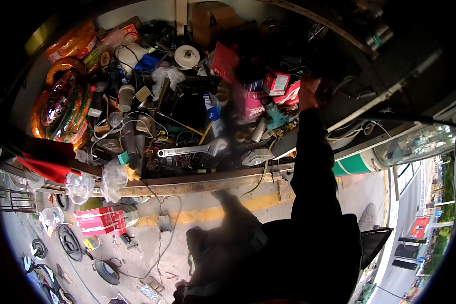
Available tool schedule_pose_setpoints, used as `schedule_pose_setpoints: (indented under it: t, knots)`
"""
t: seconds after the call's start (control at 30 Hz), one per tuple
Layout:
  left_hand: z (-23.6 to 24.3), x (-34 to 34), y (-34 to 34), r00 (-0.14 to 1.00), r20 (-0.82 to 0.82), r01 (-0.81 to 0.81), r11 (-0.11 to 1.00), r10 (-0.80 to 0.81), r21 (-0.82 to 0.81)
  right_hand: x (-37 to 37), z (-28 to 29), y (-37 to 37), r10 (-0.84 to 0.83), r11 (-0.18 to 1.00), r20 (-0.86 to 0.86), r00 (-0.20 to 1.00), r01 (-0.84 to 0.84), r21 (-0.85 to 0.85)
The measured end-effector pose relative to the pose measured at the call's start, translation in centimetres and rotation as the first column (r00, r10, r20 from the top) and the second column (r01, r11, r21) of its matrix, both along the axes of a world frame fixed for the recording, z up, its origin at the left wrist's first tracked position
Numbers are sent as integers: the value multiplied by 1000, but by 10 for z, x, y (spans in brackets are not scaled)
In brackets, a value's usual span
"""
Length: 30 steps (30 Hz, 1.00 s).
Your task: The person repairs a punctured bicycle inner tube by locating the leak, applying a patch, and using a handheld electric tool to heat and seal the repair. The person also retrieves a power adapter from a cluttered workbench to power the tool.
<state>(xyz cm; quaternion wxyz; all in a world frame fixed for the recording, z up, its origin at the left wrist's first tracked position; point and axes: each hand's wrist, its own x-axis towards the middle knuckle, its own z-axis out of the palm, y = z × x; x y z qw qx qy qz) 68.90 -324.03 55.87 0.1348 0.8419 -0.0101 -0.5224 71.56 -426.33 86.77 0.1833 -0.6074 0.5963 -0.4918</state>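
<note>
My right arm, in a dark sleeve, stretches up over the bench to a crowded tray of parts. At its end, my right hand [309,92] is beside a red-and-white package [292,95] and near a small red box [276,82]. Its fingers are dim and partly in shadow, so I cannot tell whether they hold anything. Below these boxes lies a teal power tool [275,116], next to a pink box [250,104]. A large silver wrench [195,149] rests near the tray's front edge. I do not see my left hand clearly anywhere.
Orange-wrapped rings [61,104] pile up at the left. A red cloth [45,162] and clear plastic bags [114,181] hang over the wooden front edge [207,183]. On the floor stand a red carton [100,221], tires [69,243] and a dark pan [106,272]. A cable trails across the ground.
</note>
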Motion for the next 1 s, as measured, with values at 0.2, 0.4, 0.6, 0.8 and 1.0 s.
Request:
schedule_pose_setpoints:
  t: [0.2,0.4,0.6,0.8,1.0]
  knots:
    - [19,-43,-93,988,11,154,981,-154,-119,-16,-55,-86,240,956,-694,679,-290,47]
    - [21,19,-169,965,193,219,954,-179,-205,11,-67,-123,327,944,-392,860,-316,94]
    - [13,117,-246,749,-35,-581,630,662,-516,32,-49,-142,64,953,-757,650,-265,-146]
    - [72,144,-328,873,195,-311,820,446,-480,31,-74,-147,9,997,-665,747,41,59]
    - [202,255,-582,829,555,426,723,-71,-544,22,-74,-148,18,998,-552,834,19,61]
